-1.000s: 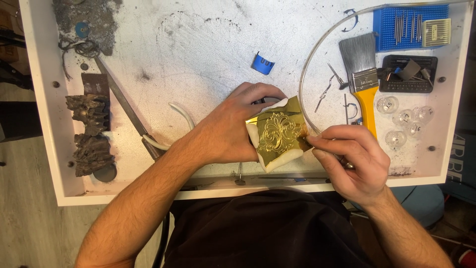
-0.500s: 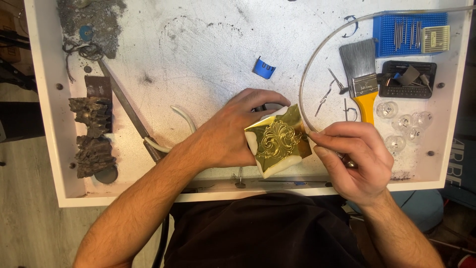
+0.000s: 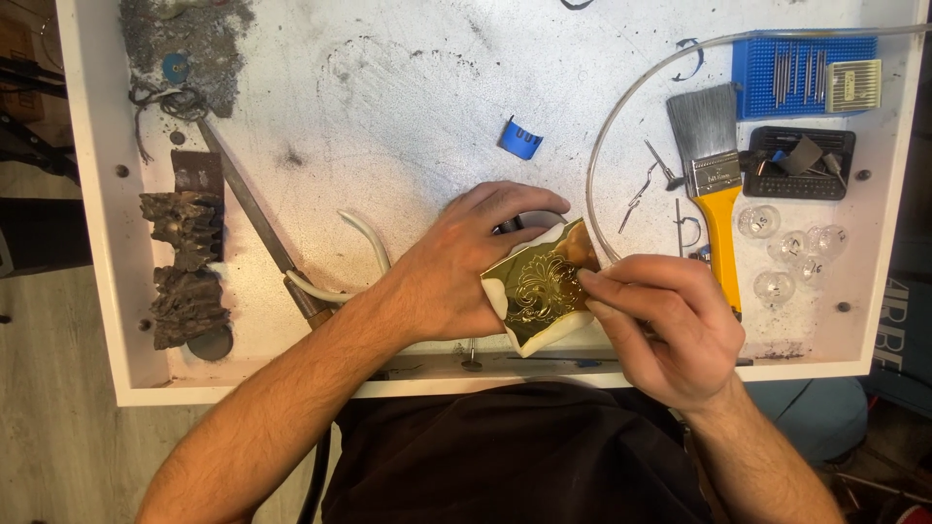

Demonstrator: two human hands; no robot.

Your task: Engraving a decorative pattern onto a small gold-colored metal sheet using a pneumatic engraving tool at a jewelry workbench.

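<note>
A small golden metal plate (image 3: 540, 283) with a raised scroll pattern lies on a white pad (image 3: 544, 335) near the front edge of the white work tray (image 3: 388, 107). My left hand (image 3: 466, 262) grips the plate and pad from the left, with fingers curled over the far side. On the right, my right hand (image 3: 660, 325) presses its closed fingertips against the plate's edge; whatever thin tool it may pinch is hidden by the fingers.
A yellow-handled brush (image 3: 711, 175), a blue needle holder (image 3: 801, 76), a black tool tray (image 3: 798, 161) and clear glass bulbs (image 3: 791, 257) sit at the right. A clear tube (image 3: 621, 107) arcs across. A long file (image 3: 254, 225), dark lumps (image 3: 184, 267) and a blue clip (image 3: 519, 138) lie to the left.
The plate has been turned slightly and my right hand's fingers have shifted a little along its right edge. My left hand keeps its grip.
</note>
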